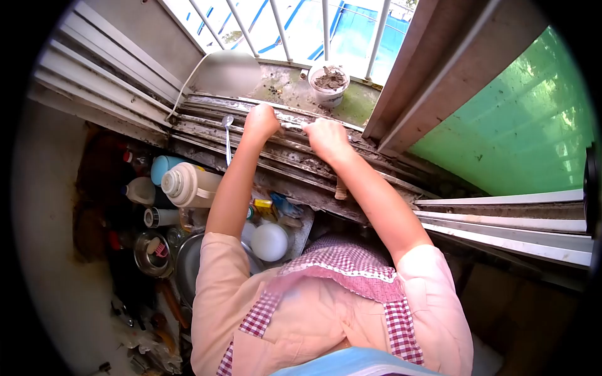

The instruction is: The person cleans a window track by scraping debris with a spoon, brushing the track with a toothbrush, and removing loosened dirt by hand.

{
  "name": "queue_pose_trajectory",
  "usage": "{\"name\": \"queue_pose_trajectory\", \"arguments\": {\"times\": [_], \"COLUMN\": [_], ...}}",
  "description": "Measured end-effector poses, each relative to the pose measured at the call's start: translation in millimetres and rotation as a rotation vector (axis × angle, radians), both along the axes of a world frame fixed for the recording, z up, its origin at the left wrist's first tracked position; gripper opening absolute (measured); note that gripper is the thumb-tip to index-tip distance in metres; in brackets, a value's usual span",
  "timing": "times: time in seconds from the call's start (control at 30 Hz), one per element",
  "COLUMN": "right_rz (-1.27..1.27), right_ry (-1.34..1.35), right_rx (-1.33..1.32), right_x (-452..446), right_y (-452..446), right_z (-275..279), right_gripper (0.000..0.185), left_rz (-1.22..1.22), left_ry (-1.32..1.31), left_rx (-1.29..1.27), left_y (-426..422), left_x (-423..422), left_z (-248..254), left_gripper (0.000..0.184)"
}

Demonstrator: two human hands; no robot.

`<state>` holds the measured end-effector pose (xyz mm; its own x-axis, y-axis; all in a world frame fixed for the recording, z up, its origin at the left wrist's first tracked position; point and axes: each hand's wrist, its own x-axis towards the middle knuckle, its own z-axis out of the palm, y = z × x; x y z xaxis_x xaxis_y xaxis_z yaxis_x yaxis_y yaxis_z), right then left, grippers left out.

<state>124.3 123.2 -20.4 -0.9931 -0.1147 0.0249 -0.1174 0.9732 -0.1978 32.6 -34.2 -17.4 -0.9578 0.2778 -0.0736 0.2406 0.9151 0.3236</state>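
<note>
Both of my arms reach out to a grimy sliding-window track (291, 150). My left hand (262, 120) is closed in a fist over the far grooves. Just to its right, my right hand (327, 136) is closed too, fingers curled toward the left one. A whitish strip or residue (292, 125) shows in the groove between them; whether either hand grips it is hidden. A metal spoon (227, 139) lies across the track, left of my left hand. Beyond the hands, a white tub (328, 94) of dry soil or debris stands on the outer sill.
White bars (326, 31) close off the outside. A green glass pane (514, 125) fills the right side. Below left are a beige thermos (191, 183), a white round object (269, 242), a metal bowl (150, 263) and a yellow box (265, 208). A brown piece (340, 190) hangs at the track's near edge.
</note>
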Motion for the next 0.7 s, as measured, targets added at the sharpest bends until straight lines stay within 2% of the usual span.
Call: {"name": "queue_pose_trajectory", "arguments": {"times": [0.17,0.23,0.33,0.37,0.47,0.57,0.63,0.7], "right_rz": [-0.063,-0.128,-0.104,-0.102,-0.01,0.086,0.077,0.065], "right_ry": [-0.096,-0.084,-0.174,-0.119,-0.075,-0.023,-0.009,-0.151], "right_rx": [0.042,-0.024,0.035,-0.018,-0.017,-0.004,-0.023,0.022], "right_x": [22.2,41.7,28.6,15.9,-34.7,-65.4,-70.6,-69.3], "right_y": [23.1,31.7,10.6,-0.7,-38.6,-64.5,-68.8,-56.7], "right_z": [-9.6,3.0,36.1,42.5,30.0,1.0,-10.7,-17.4], "right_gripper": [0.021,0.019,0.021,0.021,0.02,0.02,0.02,0.023], "left_rz": [0.024,0.07,0.19,0.235,0.336,0.382,0.429,0.433], "left_ry": [0.158,0.228,0.306,0.341,0.504,0.666,0.61,0.615], "left_rx": [0.026,0.148,0.27,0.319,0.489,0.537,0.632,0.662], "left_y": [-23.4,-37.3,-43.7,-45.1,-49.1,-42.8,-43.0,-45.9], "left_x": [8.4,11.9,23.1,25.2,32.0,35.8,39.4,39.7], "left_z": [11.0,-2.2,-17.3,-28.8,-63.1,-63.7,-56.6,-57.2], "left_gripper": [0.011,0.01,0.012,0.012,0.012,0.011,0.011,0.011]}}
